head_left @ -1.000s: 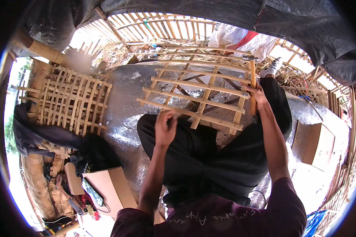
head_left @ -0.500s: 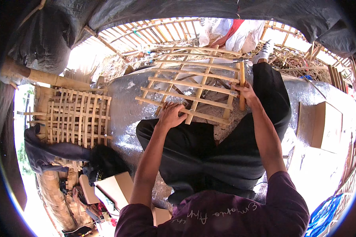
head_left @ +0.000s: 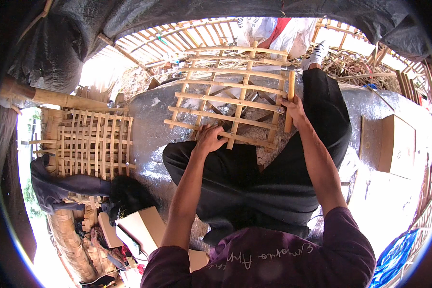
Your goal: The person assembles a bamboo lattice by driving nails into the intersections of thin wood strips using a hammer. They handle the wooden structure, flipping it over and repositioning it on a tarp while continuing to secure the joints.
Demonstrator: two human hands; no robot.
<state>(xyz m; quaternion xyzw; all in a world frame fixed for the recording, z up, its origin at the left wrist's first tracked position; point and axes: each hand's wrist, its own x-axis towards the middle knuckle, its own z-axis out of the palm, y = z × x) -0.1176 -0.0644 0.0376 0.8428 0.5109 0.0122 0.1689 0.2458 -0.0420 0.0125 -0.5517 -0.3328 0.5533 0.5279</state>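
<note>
Over my lap lies a bamboo lattice, with long slats running across several crosspieces. My left hand is closed round its near slat, left of the middle, fingers on top and thumb to the right. At the lattice's right side, my right hand is closed round the wooden handle of a hammer. The hammer stands nearly in line with the lattice's right edge, its metal head at the far end. My right fingertips reach to the slat ends; whether they also grip the lattice is hard to make out.
A silvery sheet covers the surface around me. To the left are a woven bamboo panel and dark cloth. Cardboard boxes stand at the right and lower left. White sacks lie beyond the lattice.
The lattice's far side has shifted away from me and its slats show more spread out. The hammer and my right hand have moved slightly left. My left hand keeps its hold.
</note>
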